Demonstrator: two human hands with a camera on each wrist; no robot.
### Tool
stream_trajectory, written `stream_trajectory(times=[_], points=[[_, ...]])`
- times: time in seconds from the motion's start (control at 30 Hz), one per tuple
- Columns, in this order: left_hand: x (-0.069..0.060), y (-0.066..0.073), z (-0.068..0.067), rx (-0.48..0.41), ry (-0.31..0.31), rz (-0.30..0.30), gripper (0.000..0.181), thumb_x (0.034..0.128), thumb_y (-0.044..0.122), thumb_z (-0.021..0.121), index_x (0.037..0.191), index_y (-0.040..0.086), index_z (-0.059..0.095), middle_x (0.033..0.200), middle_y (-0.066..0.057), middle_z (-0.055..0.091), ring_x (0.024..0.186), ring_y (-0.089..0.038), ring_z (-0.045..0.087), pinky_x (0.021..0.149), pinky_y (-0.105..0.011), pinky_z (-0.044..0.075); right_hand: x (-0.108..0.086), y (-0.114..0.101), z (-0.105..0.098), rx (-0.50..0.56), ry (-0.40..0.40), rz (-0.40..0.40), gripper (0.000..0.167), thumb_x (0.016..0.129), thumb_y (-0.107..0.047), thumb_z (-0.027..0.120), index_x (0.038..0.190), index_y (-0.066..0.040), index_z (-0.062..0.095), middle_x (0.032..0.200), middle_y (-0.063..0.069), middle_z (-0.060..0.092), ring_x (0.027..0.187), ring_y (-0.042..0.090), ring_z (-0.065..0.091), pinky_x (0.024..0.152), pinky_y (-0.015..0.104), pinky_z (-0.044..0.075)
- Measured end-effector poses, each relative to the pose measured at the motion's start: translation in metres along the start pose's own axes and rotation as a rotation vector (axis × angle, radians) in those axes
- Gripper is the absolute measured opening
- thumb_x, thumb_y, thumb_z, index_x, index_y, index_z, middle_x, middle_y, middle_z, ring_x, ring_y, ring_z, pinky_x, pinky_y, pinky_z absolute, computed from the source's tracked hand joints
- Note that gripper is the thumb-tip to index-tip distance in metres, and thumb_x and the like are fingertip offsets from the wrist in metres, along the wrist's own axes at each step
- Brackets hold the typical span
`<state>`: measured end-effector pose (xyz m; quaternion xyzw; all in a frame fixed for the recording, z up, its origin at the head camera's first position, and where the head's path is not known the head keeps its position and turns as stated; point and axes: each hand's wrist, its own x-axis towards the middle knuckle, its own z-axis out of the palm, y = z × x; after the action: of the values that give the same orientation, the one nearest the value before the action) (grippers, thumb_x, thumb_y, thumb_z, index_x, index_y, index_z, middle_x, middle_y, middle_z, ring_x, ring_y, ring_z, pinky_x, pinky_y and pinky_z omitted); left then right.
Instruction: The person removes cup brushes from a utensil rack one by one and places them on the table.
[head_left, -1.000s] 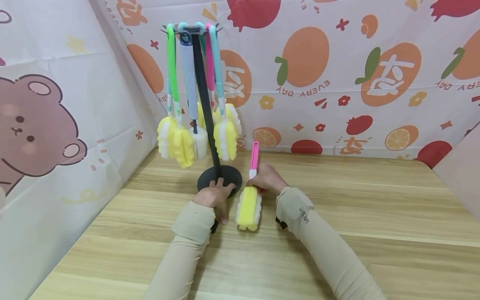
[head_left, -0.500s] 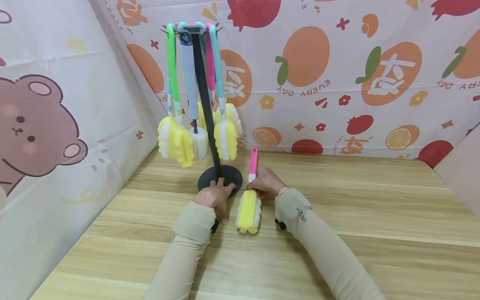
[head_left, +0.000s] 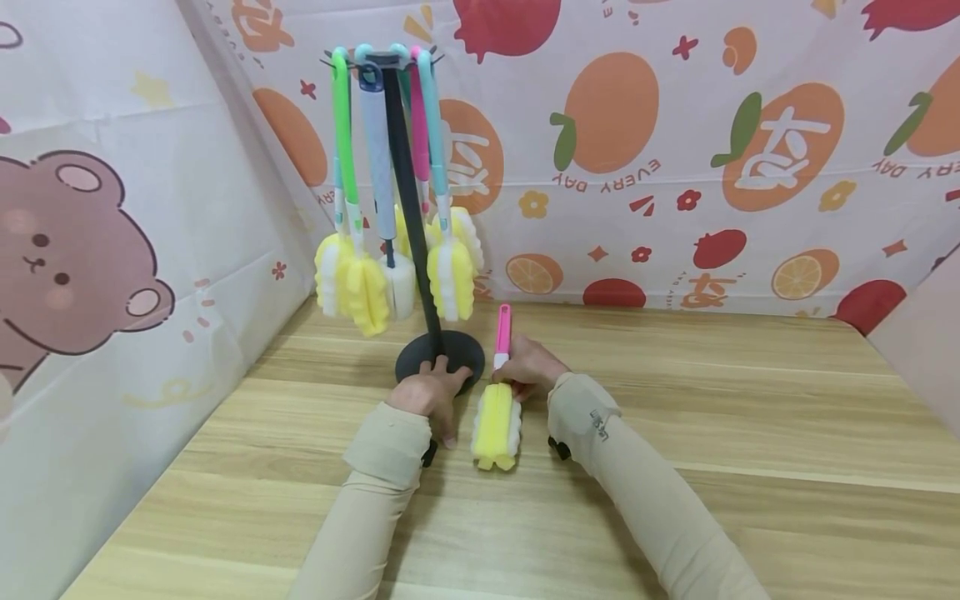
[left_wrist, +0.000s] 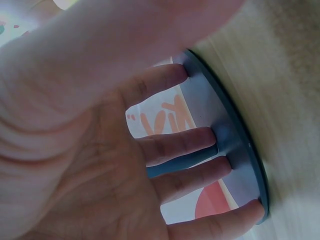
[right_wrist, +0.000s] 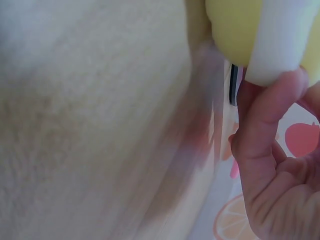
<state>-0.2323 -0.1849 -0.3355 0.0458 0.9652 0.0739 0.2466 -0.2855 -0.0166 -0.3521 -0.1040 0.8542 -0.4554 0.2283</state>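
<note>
Behind the wood-grain tabletop [head_left: 795,433], fruit-print cloth [head_left: 690,233].

You have a pale wood-grain tabletop [head_left: 750,400] in front of you, its streaks running mostly from side to side. Its far edge meets the fruit-print cloth [head_left: 675,217], its left edge the bear-print cloth [head_left: 217,275]. Left of centre, toward the back, your brush stand [head_left: 409,192] sits on the wood by its round black base [head_left: 459,348]. Just right of that, your right hand [head_left: 534,364] grips the pink-handled sponge brush [head_left: 495,427] low down; whether its sponge touches the surface is unclear.
</note>
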Motion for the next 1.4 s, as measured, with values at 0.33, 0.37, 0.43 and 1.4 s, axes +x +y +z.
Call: stream_trajectory(times=[0.33,0.37,0.43,1.4], points=[[0.0,0.0,0.0,0.013,0.008,0.007,0.111,0.0703,0.019,0.096,0.16,0.019,0.031,0.163,-0.025,0.013,0.149,-0.047,0.013,0.108,-0.061,0.035,0.0,-0.001,0.002,0.026,-0.011,0.02,0.014,0.091,0.001,0.07,0.085,0.0,0.057,0.053,0.004,0.051,0.037,0.009,0.048,0.039,0.02,0.045],[0.0,0.0,0.0,0.012,0.01,0.009,0.111,0.0702,0.019,0.096,0.16,0.019,0.031,0.163,-0.025,0.013,0.149,-0.047,0.014,0.109,-0.061,0.035,0.0,-0.001,0.003,0.029,-0.008,0.025,0.015,0.091,0.001,0.07,0.085,0.0,0.057,0.053,0.004,0.051,0.037,0.009,0.048,0.039,0.02,0.045],[0.0,0.0,0.0,0.01,0.011,0.01,0.111,0.0701,0.019,0.096,0.16,0.019,0.031,0.163,-0.025,0.013,0.149,-0.047,0.014,0.108,-0.061,0.035,0.0,-0.001,0.003,0.035,0.001,0.038,0.015,0.092,0.0,0.071,0.088,0.001,0.056,0.053,0.005,0.051,0.037,0.009,0.048,0.039,0.02,0.045],[-0.001,0.0,0.0,0.02,0.022,0.04,0.11,0.0702,0.019,0.096,0.159,0.016,0.032,0.16,-0.028,0.018,0.146,-0.048,0.019,0.107,-0.061,0.036,0.001,0.001,0.01,0.001,0.004,0.038,0.036,0.096,-0.002,0.069,0.124,0.0,0.047,0.07,0.008,0.053,0.044,0.012,0.051,0.043,0.023,0.049]])
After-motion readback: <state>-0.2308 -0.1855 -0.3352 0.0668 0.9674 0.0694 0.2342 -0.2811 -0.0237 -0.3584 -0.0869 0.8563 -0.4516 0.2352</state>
